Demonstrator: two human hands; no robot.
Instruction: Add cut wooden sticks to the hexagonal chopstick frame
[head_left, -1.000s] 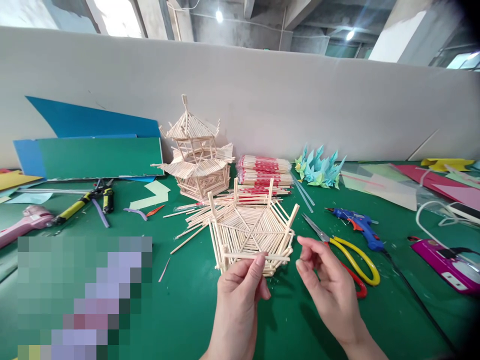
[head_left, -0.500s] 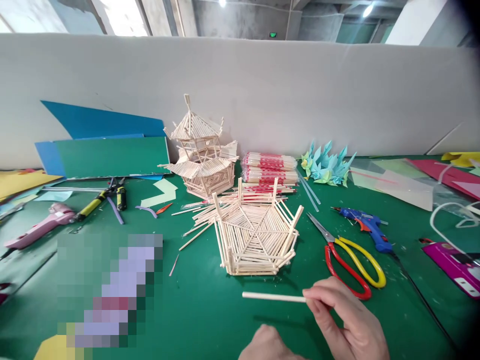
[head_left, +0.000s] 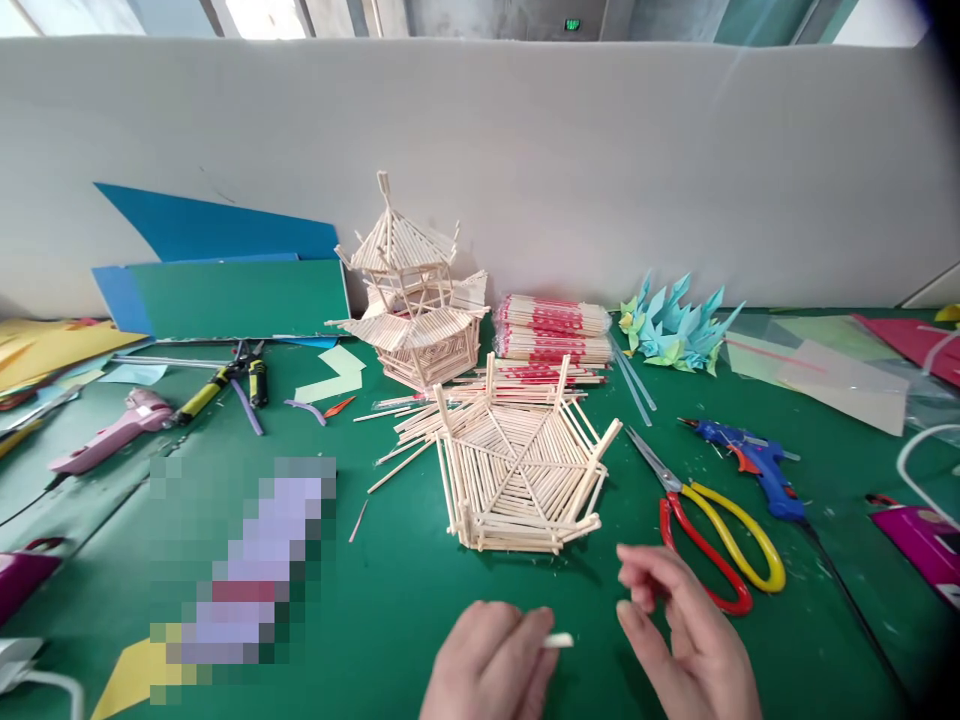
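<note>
My left hand (head_left: 491, 660) is closed around a pale wooden stick (head_left: 559, 640); just a short end pokes out past the fingers. To its right, my right hand (head_left: 679, 630) is open, thumb and fingers apart, with nothing between them. Beyond both hands sits a six-sided base (head_left: 517, 470) of glued wooden sticks, with short posts rising at its corners. Beside my right hand lie scissors (head_left: 709, 540) with one red and one yellow handle. A stick-built pagoda (head_left: 412, 300) stands farther back.
Red-banded stick bundles (head_left: 555, 330) lie behind the base, near blue folded-paper pieces (head_left: 679, 320). A blue glue gun (head_left: 750, 460) is at right, its cord running forward. At left are a pink glue gun (head_left: 120, 430) and yellow-black pliers (head_left: 210, 390). A wall panel (head_left: 600, 170) closes the back.
The stick has passed from my right hand to my left, which has come up into view. My right hand's fingers have parted. The camera view has shifted slightly.
</note>
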